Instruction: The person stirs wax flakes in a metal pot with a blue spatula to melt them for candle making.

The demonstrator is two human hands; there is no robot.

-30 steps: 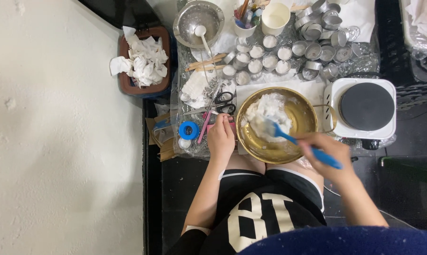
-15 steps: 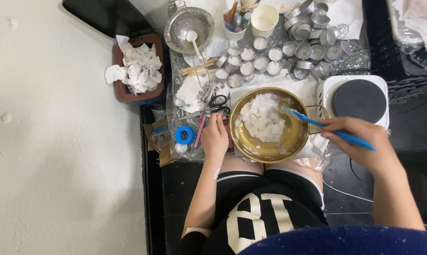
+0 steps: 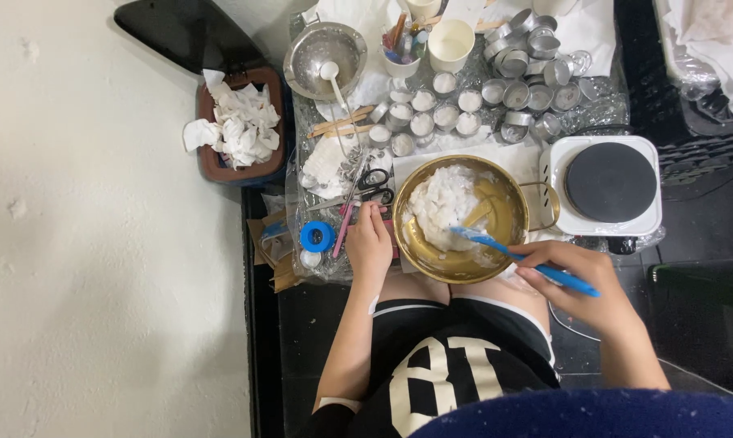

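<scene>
A gold metal pot [image 3: 508, 212] sits close in front of me, half filled with a white waxy mass [image 3: 442, 203]. My right hand [image 3: 579, 284] grips a blue spatula [image 3: 512, 254] by its handle, with the blade tip inside the pot against the white mass. My left hand [image 3: 369, 243] rests on the pot's left rim and steadies it. My legs in black shorts lie under the pot.
A white single-burner hot plate [image 3: 609, 183] stands right of the pot. Behind it are several small metal tins [image 3: 431, 113], a metal strainer bowl [image 3: 324, 50], a white cup [image 3: 451, 42], scissors [image 3: 369, 185], a blue tape roll [image 3: 318, 237], and a brown bin of crumpled tissue [image 3: 235, 130].
My right hand has drawn back toward me and lower, and the spatula blade is back in the pot after lifting to its right rim. The left hand stays on the rim.
</scene>
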